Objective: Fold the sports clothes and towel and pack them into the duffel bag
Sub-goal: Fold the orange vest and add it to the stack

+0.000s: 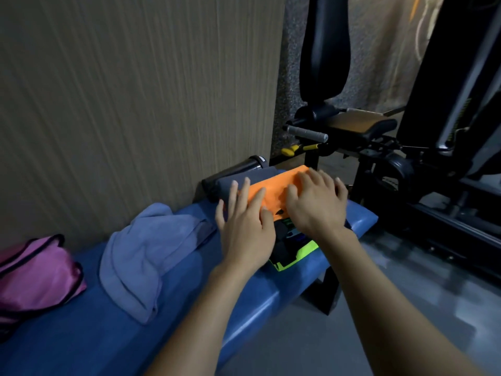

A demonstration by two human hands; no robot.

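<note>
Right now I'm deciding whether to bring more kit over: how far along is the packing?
Done: nothing packed. In hand: left hand and right hand press flat on the orange garment atop a pile. Left: blue towel lies crumpled; pink bag waits at the bench's end.

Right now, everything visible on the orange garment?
The orange garment looks like smooth, matte sports fabric, folded into a flat rectangle. It lies at the far end of the blue bench, on a stack beside a grey folded piece. The left hand and right hand both rest flat on it, fingers straight.
</note>
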